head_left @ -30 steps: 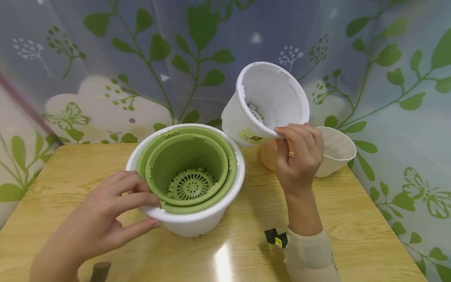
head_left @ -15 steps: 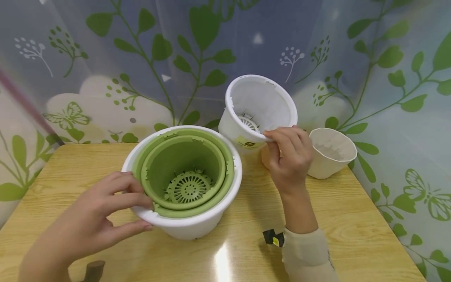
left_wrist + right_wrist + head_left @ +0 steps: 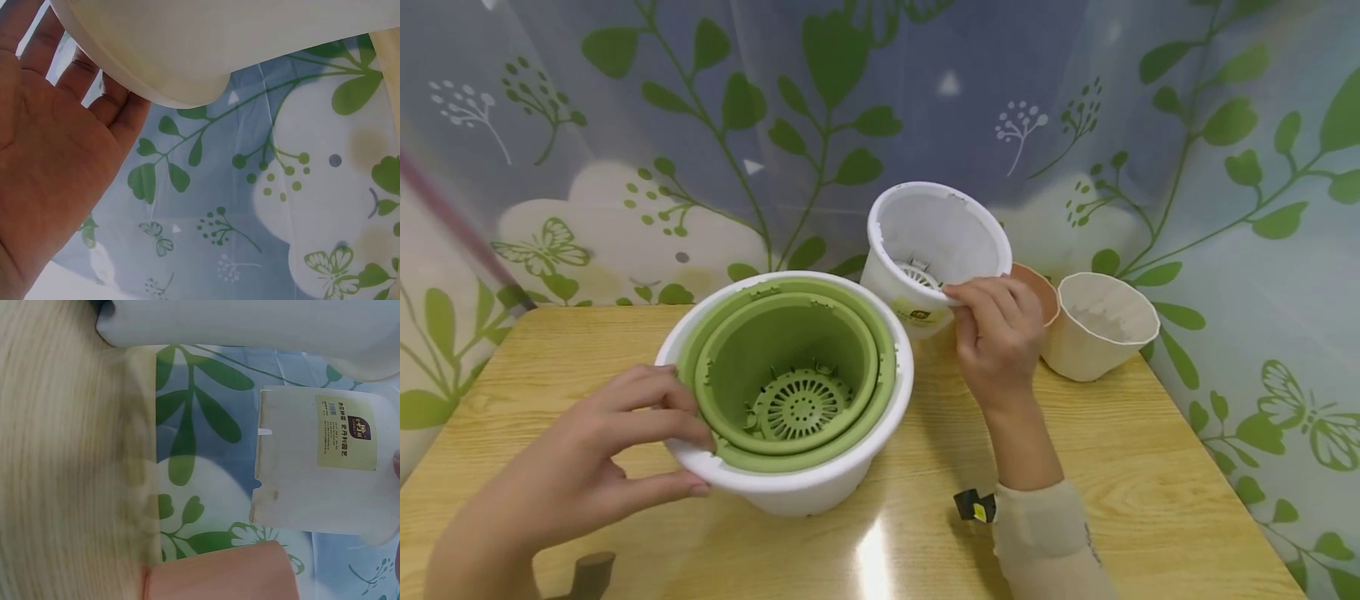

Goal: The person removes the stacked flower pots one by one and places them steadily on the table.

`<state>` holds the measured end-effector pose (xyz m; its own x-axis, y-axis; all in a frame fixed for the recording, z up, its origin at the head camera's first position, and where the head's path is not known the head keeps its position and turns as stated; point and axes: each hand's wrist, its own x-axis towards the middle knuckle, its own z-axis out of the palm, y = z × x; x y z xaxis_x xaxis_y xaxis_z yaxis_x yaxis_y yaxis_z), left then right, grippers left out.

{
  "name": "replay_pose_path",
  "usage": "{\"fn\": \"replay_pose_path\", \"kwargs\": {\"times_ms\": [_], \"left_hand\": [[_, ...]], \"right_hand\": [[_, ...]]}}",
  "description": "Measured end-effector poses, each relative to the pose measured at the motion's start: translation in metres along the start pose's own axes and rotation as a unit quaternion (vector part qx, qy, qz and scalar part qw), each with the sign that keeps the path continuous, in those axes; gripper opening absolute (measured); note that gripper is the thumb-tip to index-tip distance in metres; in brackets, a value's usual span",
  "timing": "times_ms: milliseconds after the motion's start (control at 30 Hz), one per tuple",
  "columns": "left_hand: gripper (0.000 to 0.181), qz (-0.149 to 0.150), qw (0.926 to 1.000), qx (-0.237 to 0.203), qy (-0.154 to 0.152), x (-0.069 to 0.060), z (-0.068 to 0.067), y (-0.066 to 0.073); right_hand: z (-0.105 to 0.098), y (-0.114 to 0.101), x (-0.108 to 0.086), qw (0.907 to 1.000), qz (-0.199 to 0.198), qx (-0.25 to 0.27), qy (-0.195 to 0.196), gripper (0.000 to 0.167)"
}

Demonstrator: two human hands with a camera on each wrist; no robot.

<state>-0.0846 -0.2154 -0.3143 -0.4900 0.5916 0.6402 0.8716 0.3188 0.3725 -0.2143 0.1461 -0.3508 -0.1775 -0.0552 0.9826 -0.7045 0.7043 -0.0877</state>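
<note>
A large white pot (image 3: 805, 492) stands on the table with two green pots (image 3: 790, 333) nested inside it. The left hand (image 3: 602, 450) grips the white pot's rim at its left front; in the left wrist view the fingers of that hand (image 3: 69, 125) reach behind the rim of the white pot (image 3: 162, 50). Behind and to the right, a smaller white pot (image 3: 880, 283) leans back, its rim pinched by the right hand (image 3: 1003, 337). A yellow label shows on the smaller white pot (image 3: 300, 487) in the right wrist view, where its base is raised off the table.
An orange pot (image 3: 1037, 292) and a cream pot (image 3: 1086, 350) stand at the back right; the orange pot (image 3: 225, 575) is near the smaller white one. A printed curtain (image 3: 925, 100) hangs behind the wooden table (image 3: 1150, 500).
The right hand has lowered the smaller white pot and brought it leftward. The large pot and the left hand have shifted slightly left and toward the front.
</note>
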Motion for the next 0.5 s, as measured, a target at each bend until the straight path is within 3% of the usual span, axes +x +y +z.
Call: {"fn": "replay_pose_path", "kwargs": {"times_ms": [500], "left_hand": [[0.034, -0.018, 0.9998, 0.007, -0.003, -0.003, 0.0, -0.001]], "right_hand": [[0.009, 0.012, -0.019, 0.9982, 0.014, -0.01, -0.058, 0.006]]}}
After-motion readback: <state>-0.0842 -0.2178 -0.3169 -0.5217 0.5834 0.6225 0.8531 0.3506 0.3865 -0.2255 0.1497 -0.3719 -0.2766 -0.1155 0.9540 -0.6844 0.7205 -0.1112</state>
